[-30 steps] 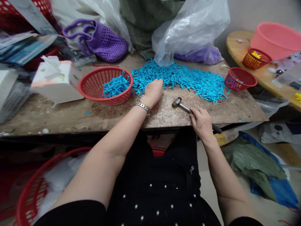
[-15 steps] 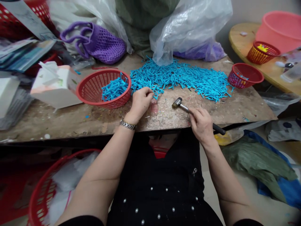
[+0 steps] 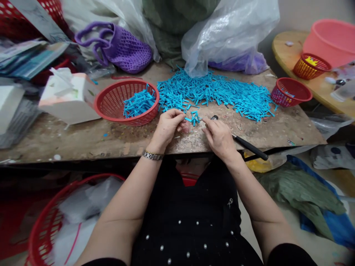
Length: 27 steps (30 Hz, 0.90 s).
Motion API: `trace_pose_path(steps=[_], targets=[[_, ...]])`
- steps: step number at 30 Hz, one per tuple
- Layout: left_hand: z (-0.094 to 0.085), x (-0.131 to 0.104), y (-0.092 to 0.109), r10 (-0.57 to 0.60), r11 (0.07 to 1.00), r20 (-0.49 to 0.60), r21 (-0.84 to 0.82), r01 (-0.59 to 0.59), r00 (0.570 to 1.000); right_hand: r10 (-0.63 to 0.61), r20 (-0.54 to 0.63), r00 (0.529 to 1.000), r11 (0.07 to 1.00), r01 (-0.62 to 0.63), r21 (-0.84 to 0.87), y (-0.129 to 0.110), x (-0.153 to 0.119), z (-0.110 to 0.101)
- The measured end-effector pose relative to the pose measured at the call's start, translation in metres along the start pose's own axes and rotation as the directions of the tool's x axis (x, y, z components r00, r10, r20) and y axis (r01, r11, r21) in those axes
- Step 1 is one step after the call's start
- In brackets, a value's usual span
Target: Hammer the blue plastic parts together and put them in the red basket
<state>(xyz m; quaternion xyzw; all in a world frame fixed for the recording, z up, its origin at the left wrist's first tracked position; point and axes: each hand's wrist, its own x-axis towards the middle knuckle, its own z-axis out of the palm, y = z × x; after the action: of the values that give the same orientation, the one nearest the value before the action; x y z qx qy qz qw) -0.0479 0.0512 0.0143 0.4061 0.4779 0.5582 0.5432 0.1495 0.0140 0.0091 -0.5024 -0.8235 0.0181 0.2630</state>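
Nearest, at the worktable's front edge, the right hand lies over a small hammer, its fingers curled; whether it grips the shaft I cannot tell. The hammer runs slantwise, its black handle pointing near and right, past the edge, its head just beyond the hand. Across from it, the left hand has thumb and forefinger drawn close at the tips, though whether they close on a piece cannot be told. Between the two sets of fingertips lies a cluster of thin blue pieces, their long axes crossing every way; neither hand is clearly nearer. Just beyond spreads the large blue pile, with an oval red basket of blue pieces beside its left end.
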Motion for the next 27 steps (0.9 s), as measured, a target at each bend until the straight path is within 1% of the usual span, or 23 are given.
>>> trace_pose_path(steps=[4, 8, 10, 13, 15, 16, 18, 19, 20, 21, 23, 25, 27], targets=[[0.001, -0.007, -0.003, -0.007, 1.000, 0.049, -0.029, 0.008, 0.999, -0.001, 0.035, 0.999, 0.999, 0.000, 0.034, -0.008, 0.011, 0.009], [0.002, -0.014, -0.006, 0.003, 1.000, 0.099, -0.012, -0.002, 0.995, -0.022, 0.007, 1.000, 0.993, 0.021, 0.116, -0.009, 0.017, 0.019], [0.000, -0.016, -0.008, 0.032, 0.999, 0.122, 0.040, -0.037, 0.992, -0.023, -0.008, 1.000, 0.991, 0.024, 0.128, -0.008, 0.018, 0.022], [-0.003, -0.017, -0.013, 0.083, 0.964, 0.168, 0.237, -0.122, 0.982, -0.015, -0.006, 1.000, 0.995, 0.015, 0.096, -0.008, 0.018, 0.023], [-0.005, -0.017, -0.016, 0.166, 0.879, 0.215, 0.410, -0.243, 0.962, -0.015, -0.010, 1.000, 0.997, 0.016, 0.072, -0.008, 0.017, 0.023], [-0.005, -0.016, -0.018, 0.224, 0.809, 0.246, 0.492, -0.321, 0.943, -0.017, -0.015, 1.000, 0.998, 0.018, 0.066, -0.008, 0.016, 0.023], [-0.005, -0.016, -0.019, 0.330, 0.647, 0.315, 0.611, -0.456, 0.890, -0.024, -0.024, 0.999, 0.998, 0.025, 0.064, -0.008, 0.015, 0.022], [-0.005, -0.016, -0.020, 0.355, 0.579, 0.348, 0.647, -0.496, 0.868, -0.029, -0.026, 0.999, 0.997, 0.031, 0.067, -0.008, 0.015, 0.022], [-0.004, -0.016, -0.021, 0.362, 0.533, 0.375, 0.668, -0.519, 0.853, -0.035, -0.028, 0.999, 0.996, 0.037, 0.075, -0.007, 0.014, 0.022], [-0.004, -0.016, -0.021, 0.359, 0.511, 0.391, 0.678, -0.529, 0.847, -0.042, -0.029, 0.999, 0.995, 0.045, 0.091, -0.006, 0.013, 0.022], [-0.003, -0.017, -0.021, 0.345, 0.529, 0.390, 0.671, -0.520, 0.854, -0.052, -0.037, 0.998, 0.988, 0.056, 0.144, -0.004, 0.010, 0.023], [-0.003, -0.019, -0.021, 0.320, 0.603, 0.364, 0.634, -0.485, 0.875, -0.043, -0.061, 0.997, 0.977, 0.055, 0.208, 0.000, 0.007, 0.025], [-0.002, -0.022, -0.021, 0.270, 0.693, 0.338, 0.581, -0.426, 0.901, -0.022, -0.097, 0.995, 0.965, 0.047, 0.258, 0.004, 0.004, 0.025]])
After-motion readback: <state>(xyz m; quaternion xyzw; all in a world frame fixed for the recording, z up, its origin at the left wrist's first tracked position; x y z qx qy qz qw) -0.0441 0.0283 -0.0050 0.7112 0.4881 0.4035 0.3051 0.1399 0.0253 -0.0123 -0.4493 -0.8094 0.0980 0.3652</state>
